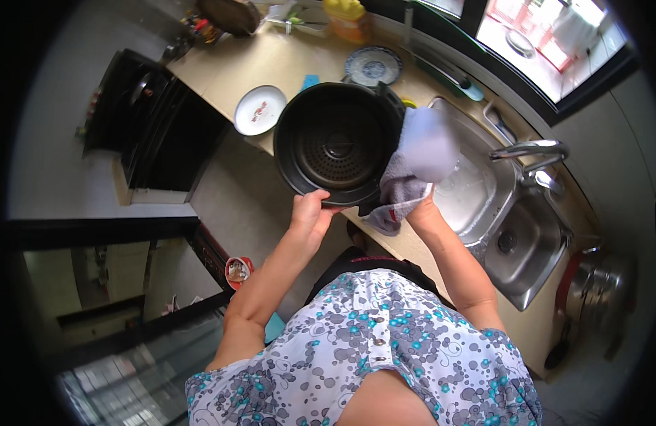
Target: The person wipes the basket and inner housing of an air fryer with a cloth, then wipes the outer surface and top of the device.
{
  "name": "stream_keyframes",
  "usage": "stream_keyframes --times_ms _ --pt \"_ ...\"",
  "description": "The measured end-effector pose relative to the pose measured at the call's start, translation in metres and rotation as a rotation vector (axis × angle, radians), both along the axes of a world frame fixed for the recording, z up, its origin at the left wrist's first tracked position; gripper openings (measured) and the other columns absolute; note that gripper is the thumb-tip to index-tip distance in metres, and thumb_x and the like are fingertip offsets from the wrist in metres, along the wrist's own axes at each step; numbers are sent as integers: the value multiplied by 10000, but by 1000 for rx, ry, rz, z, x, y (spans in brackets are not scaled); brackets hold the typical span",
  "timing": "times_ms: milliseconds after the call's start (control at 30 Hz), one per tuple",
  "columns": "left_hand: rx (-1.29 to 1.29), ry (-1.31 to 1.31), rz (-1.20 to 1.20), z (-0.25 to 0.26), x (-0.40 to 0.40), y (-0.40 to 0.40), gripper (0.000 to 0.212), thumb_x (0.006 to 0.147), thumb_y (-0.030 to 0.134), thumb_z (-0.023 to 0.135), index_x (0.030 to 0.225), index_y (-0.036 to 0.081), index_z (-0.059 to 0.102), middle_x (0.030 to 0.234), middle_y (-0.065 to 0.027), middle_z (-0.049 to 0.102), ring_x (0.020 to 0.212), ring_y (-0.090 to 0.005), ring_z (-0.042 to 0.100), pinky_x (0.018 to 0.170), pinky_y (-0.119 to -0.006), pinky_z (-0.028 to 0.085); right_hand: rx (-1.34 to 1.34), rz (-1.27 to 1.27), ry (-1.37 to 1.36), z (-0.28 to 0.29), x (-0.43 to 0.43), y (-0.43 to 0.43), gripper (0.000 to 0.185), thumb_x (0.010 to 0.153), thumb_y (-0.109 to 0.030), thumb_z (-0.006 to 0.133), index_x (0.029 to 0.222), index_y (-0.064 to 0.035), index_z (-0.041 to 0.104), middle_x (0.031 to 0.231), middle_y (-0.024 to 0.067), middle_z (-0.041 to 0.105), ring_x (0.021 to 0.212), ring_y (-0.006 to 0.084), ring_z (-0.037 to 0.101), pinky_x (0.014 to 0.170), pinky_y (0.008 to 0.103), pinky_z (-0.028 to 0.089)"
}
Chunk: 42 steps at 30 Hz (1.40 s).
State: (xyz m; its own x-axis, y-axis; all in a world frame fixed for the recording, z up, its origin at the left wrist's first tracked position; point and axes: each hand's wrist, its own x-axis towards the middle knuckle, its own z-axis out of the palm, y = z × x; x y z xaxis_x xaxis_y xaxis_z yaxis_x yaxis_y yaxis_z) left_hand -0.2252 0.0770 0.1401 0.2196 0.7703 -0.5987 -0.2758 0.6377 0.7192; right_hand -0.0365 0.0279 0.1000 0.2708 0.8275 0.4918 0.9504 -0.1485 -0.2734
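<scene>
My left hand (310, 213) grips the near rim of a round black air fryer basket (333, 133), with the thumb over the edge. The basket is tilted so that its inside faces me, showing a perforated bottom with a raised centre piece. In my right hand (422, 209) is a grey towel (399, 194) with a white border, bunched against the basket's right side. Cloth covers most of the right fingers. A pale, blurred patch lies over the towel's upper part and hides detail there.
To the right is a double stainless-steel sink (524, 250) with a chrome faucet (535, 152). A white plate (260, 110) lies near the counter's left edge. Behind the basket are a blue-patterned plate (373, 65) and a yellow jug (348, 21). A red-rimmed bin (238, 271) stands on the floor.
</scene>
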Motion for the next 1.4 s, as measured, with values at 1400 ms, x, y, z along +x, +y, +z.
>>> stream_keyframes --times_ms 1400 --pt "-849 -399 777 -158 -225 622 696 897 166 469 1448 173 44 1506 -40 -9 1304 -509 157 827 -630 490 -596 -227 -135 93 22 -45 171 598 -367 644 741 -273 646 781 0 570 841 213 536 718 318 444"
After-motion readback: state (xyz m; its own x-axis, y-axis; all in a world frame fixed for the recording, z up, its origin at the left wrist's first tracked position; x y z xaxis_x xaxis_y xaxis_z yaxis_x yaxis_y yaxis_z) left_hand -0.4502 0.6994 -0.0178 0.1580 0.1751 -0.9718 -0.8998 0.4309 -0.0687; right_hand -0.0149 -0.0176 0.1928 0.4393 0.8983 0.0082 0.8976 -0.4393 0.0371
